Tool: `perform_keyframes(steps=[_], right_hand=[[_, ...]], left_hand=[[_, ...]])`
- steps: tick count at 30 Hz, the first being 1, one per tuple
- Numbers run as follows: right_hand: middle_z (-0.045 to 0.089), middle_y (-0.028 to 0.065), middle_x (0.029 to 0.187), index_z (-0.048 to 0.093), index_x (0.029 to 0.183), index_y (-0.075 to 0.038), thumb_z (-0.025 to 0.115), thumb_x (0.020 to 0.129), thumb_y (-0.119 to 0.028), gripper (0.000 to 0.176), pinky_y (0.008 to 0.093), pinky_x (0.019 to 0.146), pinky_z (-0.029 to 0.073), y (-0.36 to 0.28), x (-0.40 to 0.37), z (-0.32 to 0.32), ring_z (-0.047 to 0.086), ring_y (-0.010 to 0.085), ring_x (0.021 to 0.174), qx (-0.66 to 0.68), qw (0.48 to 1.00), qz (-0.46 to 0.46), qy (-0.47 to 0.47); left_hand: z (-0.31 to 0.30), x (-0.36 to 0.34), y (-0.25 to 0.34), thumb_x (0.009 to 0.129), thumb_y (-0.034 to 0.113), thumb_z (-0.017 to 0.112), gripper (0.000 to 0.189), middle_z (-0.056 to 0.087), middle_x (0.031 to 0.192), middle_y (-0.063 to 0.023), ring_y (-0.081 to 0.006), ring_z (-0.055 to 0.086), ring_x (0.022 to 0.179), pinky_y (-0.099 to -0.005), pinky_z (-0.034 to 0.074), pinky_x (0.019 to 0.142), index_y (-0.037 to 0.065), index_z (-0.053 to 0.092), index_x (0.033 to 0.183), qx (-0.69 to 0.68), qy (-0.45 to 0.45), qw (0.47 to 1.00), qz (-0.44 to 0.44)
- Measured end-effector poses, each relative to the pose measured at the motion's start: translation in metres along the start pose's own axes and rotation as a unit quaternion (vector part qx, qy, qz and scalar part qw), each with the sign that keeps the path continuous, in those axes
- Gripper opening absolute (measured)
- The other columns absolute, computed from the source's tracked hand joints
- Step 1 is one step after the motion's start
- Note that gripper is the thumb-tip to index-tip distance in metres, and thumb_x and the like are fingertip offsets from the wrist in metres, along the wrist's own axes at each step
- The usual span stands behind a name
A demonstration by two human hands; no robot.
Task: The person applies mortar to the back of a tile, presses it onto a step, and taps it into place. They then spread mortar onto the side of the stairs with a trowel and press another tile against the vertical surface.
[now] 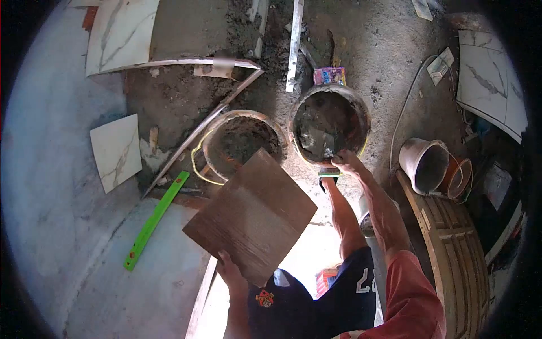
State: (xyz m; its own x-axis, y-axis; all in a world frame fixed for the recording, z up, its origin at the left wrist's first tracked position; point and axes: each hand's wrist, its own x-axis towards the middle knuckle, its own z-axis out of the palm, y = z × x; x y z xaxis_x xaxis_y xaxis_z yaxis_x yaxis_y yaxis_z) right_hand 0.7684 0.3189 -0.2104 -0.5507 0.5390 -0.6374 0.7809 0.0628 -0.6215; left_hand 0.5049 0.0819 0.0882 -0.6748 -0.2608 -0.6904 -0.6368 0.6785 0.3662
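My left hand (pixel 230 272) grips the lower corner of a square brown tile (pixel 254 217), whose ridged face is turned up. My right hand (pixel 345 162) is closed at the near rim of a round bucket (pixel 366 116) with dark wet mortar inside. A trowel blade (pixel 316 141) lies in the mortar, and its handle seems to be in my right hand, though the fingers hide most of it. Left of this bucket stands a second round container (pixel 275 131) with mortar, partly behind the tile.
A green level (pixel 155 221) and a white marbled tile piece (pixel 116 151) lie at the left. A long metal strip (pixel 206 121) runs diagonally near them. On the right are a white bucket (pixel 410 161), an orange bucket (pixel 460 179) and a carved wooden panel (pixel 451 243).
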Motion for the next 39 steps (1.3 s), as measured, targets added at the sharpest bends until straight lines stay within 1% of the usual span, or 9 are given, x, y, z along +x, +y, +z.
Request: perform_keyframes(steps=[3, 8, 11, 12, 14, 21, 24, 26, 39], right_hand=[[0.047, 0.0045, 0.050, 0.057, 0.070, -0.001, 0.061, 0.079, -0.024, 0.025, 0.0316, 0.043, 0.037, -0.031, -0.020, -0.037, 0.046, 0.0113, 0.046, 0.222, 0.945, 0.188, -0.151], [0.049, 0.0076, 0.050, 0.058, 0.078, -0.002, 0.061, 0.079, -0.030, 0.029, 0.0311, 0.046, 0.036, -0.071, -0.086, -0.071, 0.040, 0.0090, 0.049, 0.115, 0.993, 0.041, -0.001], [0.056, 0.0178, 0.067, 0.056, 0.084, -0.004, 0.061, 0.078, -0.027, 0.024, 0.0373, 0.054, 0.042, -0.094, -0.158, -0.061, 0.054, 0.0290, 0.058, -0.133, 0.974, -0.109, 0.149], [0.056, 0.0201, 0.072, 0.055, 0.087, -0.005, 0.059, 0.079, -0.025, 0.022, 0.0391, 0.058, 0.044, -0.155, -0.178, -0.088, 0.054, 0.0318, 0.059, 0.025, 0.998, 0.031, 0.057], [0.057, 0.0203, 0.076, 0.053, 0.087, -0.003, 0.058, 0.079, -0.026, 0.025, 0.0429, 0.060, 0.044, -0.253, -0.211, -0.107, 0.057, 0.0373, 0.068, -0.023, 0.988, 0.139, 0.060], [0.054, 0.0145, 0.072, 0.049, 0.088, -0.004, 0.054, 0.082, -0.027, 0.024, 0.0398, 0.054, 0.048, -0.366, -0.291, -0.115, 0.058, 0.0325, 0.062, -0.241, 0.936, -0.104, 0.235], [0.053, 0.0161, 0.088, 0.047, 0.095, -0.002, 0.051, 0.082, -0.023, 0.025, 0.0388, 0.063, 0.050, -0.430, -0.327, -0.160, 0.058, 0.0297, 0.081, -0.314, 0.933, -0.049, 0.171], [0.054, 0.0139, 0.089, 0.047, 0.095, -0.003, 0.051, 0.082, -0.024, 0.025, 0.0386, 0.060, 0.049, -0.453, -0.344, -0.174, 0.059, 0.0301, 0.079, -0.338, 0.921, -0.064, 0.183], [0.060, 0.0182, 0.071, 0.056, 0.084, -0.006, 0.045, 0.085, -0.036, 0.032, 0.0455, 0.054, 0.046, -0.558, -0.388, -0.248, 0.059, 0.0355, 0.062, -0.358, 0.899, -0.097, 0.233]], left_hand=[[0.008, 0.019, -0.006, 0.089, 0.035, 0.047, 0.043, 0.052, 0.097, -0.0085, -0.0155, 0.048, 0.085, -0.0308, 0.041, 0.075, -0.005, 0.048, 0.107, -0.039, -0.031, 0.998, 0.030], [0.025, 0.057, -0.009, 0.089, 0.034, 0.047, 0.042, 0.053, 0.100, -0.0073, -0.0143, 0.050, 0.088, -0.0291, 0.041, 0.075, -0.003, 0.049, 0.108, -0.083, -0.126, 0.983, 0.106], [0.039, 0.044, 0.015, 0.088, 0.036, 0.049, 0.047, 0.052, 0.107, -0.0089, -0.0178, 0.050, 0.094, -0.0295, 0.040, 0.080, -0.004, 0.046, 0.114, -0.107, -0.159, 0.981, 0.041], [0.039, 0.038, 0.019, 0.088, 0.036, 0.049, 0.047, 0.052, 0.107, -0.0089, -0.0178, 0.050, 0.094, -0.0295, 0.040, 0.080, -0.004, 0.046, 0.114, -0.121, -0.163, 0.978, 0.045], [0.043, 0.028, 0.021, 0.088, 0.040, 0.048, 0.053, 0.052, 0.109, -0.0098, -0.0193, 0.048, 0.099, -0.0304, 0.037, 0.084, -0.004, 0.045, 0.116, -0.138, -0.169, 0.973, 0.078], [-0.008, -0.056, 0.107, 0.085, 0.048, 0.047, 0.061, 0.053, 0.104, -0.0110, -0.0210, 0.049, 0.094, -0.0352, 0.041, 0.080, -0.005, 0.047, 0.114, -0.185, -0.265, 0.938, 0.124], [-0.039, -0.078, 0.124, 0.085, 0.046, 0.049, 0.059, 0.052, 0.106, -0.0106, -0.0207, 0.049, 0.096, -0.0345, 0.040, 0.082, -0.005, 0.046, 0.116, -0.206, -0.304, 0.924, 0.102], [-0.061, -0.091, 0.143, 0.084, 0.047, 0.050, 0.059, 0.050, 0.114, -0.0091, -0.0243, 0.050, 0.101, -0.0390, 0.042, 0.085, 0.006, 0.039, 0.124, -0.220, -0.342, 0.909, 0.091], [-0.168, -0.117, 0.215, 0.077, 0.025, 0.066, 0.039, 0.059, 0.098, -0.0073, -0.0172, 0.055, 0.088, -0.0311, 0.042, 0.077, -0.001, 0.056, 0.104, -0.266, -0.486, 0.819, 0.148]])
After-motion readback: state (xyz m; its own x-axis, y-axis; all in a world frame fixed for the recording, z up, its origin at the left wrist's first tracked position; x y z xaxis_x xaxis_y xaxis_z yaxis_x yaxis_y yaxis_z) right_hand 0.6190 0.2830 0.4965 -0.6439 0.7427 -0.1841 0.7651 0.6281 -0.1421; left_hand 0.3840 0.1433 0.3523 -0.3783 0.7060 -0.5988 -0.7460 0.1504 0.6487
